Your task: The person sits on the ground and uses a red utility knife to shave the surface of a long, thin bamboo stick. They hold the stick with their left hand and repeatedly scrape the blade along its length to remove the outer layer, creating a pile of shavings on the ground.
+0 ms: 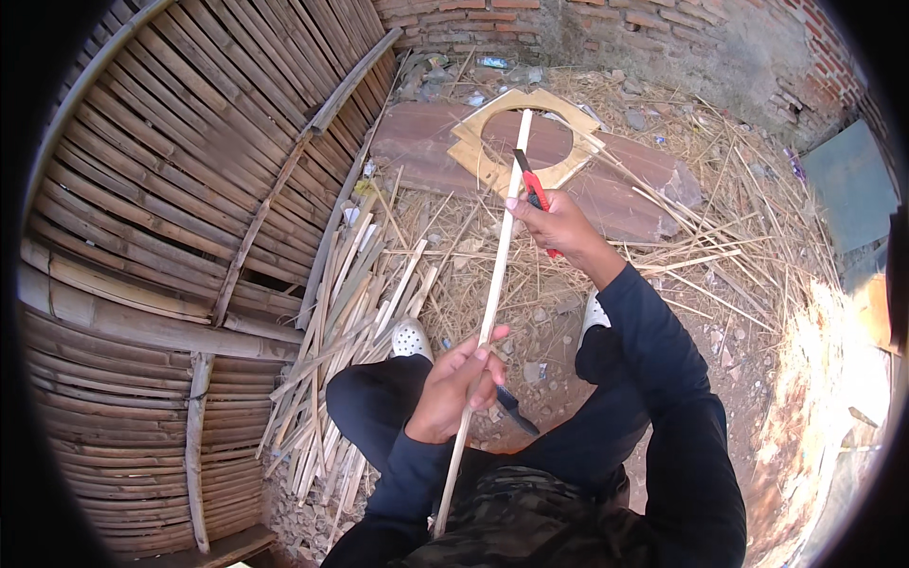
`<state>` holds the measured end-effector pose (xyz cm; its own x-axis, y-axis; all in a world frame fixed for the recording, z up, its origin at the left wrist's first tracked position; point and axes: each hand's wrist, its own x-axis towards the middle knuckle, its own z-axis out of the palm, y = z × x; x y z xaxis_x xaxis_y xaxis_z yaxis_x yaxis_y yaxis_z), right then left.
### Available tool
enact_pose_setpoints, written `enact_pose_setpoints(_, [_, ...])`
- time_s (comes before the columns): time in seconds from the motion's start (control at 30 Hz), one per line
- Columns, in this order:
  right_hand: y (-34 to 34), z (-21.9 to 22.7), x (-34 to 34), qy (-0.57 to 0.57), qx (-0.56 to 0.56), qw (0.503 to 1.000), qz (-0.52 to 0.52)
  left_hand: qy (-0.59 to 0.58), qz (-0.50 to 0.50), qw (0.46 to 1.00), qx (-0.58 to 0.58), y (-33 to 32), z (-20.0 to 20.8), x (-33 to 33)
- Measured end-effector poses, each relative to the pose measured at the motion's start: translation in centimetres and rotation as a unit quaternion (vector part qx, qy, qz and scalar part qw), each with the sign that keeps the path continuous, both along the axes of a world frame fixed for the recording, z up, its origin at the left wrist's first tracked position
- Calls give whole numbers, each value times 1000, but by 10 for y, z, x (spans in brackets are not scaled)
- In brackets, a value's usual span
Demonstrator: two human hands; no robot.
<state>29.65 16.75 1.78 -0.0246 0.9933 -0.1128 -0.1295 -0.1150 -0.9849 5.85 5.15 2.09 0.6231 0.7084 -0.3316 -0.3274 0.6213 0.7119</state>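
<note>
Walled yard, with a pale strip [499, 275] held lengthwise

Along the left, the yard is closed off by a bamboo wall [161, 170]; at the far side it is bounded by a brick wall [653, 47]. The ground [729, 369] is strewn with shavings and scraps, and its right edge is washed out by sunlight. Across the far ground a dark plank [417, 137] is laid, and on it a board [469, 151] is set, pierced by a large round hole. Inside the hole, the plank's surface is seen, crossed by the strip's far end.

From the lap to the board, the strip is slanted slightly rightward. Its lower part is clasped by the left hand [459, 383], with the thumb laid over it and the index finger stretched forward. Beside that hand a dark blade [516, 412] is seen; whether it is gripped or lies beneath cannot be made out.

The right arm is bent and reached forward. A red knife [533, 182] is clamped in the right hand [559, 227], whose thumb is pressed against the strip; the knife's blade is set at the strip, near the hole.

At the left, a heap of strips [379, 284] is piled beside one white shoe [411, 339].
</note>
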Motion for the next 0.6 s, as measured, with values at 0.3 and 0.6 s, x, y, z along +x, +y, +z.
enact_pose_setpoints(0.3, [39, -6, 79, 171, 23, 965, -198, 67, -144, 987, 28, -47, -16, -17])
enact_pose_setpoints(0.6, [58, -35, 123, 223, 48, 937, -263, 111, -195, 974, 4, -85, -16, -52])
